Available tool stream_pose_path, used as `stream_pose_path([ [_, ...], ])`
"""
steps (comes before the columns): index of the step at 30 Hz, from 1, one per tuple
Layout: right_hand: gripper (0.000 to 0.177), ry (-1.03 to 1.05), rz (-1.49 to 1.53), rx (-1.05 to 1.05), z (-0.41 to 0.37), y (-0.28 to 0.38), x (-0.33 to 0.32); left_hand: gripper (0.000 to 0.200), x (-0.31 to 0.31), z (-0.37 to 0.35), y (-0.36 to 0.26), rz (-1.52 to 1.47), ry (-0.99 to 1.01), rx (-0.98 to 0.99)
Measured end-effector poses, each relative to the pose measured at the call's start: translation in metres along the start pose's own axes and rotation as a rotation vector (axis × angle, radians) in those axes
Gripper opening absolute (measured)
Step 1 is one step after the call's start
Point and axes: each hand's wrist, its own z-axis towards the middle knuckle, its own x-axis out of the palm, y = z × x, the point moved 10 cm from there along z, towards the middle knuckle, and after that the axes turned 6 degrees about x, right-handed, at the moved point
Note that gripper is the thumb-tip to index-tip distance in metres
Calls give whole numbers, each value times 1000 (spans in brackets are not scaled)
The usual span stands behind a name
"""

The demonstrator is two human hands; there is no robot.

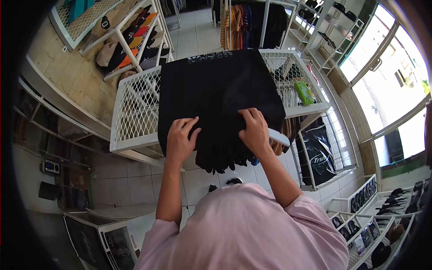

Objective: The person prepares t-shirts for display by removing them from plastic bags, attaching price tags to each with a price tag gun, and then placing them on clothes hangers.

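A black cloth [216,90], which looks like a garment with grey lettering at its far edge, lies spread over a white mesh-topped rack. My left hand [182,137] rests on its near left part, fingers bent and thumb apart. On the near right part lies my right hand [254,130], its fingers curled a little and touching the fabric. Neither hand shows anything held in it. The near edge of the cloth is partly hidden by my hands. Beside my right wrist is a white, flat, rounded object [279,137].
The white mesh rack [132,108] carries a green packet [304,92] at its right. Dark clothes [220,159] hang below it. Caps [135,42] fill a shelf at the upper left. A black bag [318,150] stands at the right, and more clothes [256,27] hang behind.
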Motion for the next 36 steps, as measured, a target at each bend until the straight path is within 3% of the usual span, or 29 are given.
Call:
stream_pose_path([
  [2,47,-47,-29,-61,1,-2,-17,34,7,3,15,-45,59,-70],
  [9,38,-45,-191,-67,5,-34,-33,31,8,-1,12,29,-56,-26],
  [14,43,-196,-538,151,9,-80,-71,30,7,-4,17,55,-79,-73],
  [21,33,-203,-249,203,-34,-122,-111,31,9,-5,20,122,-148,-117],
  [27,23,51,-160,166,-39,-84,-111,28,2,-1,11,93,-161,-85],
  [31,19,-36,7,-29,-11,-10,-119,22,-14,10,-17,55,-179,5],
  [34,13,20,72,-25,6,-2,-67,18,5,8,-11,101,-160,-78],
  [36,12,128,-5,-99,11,-5,-25,16,7,7,-17,207,-217,-33],
])
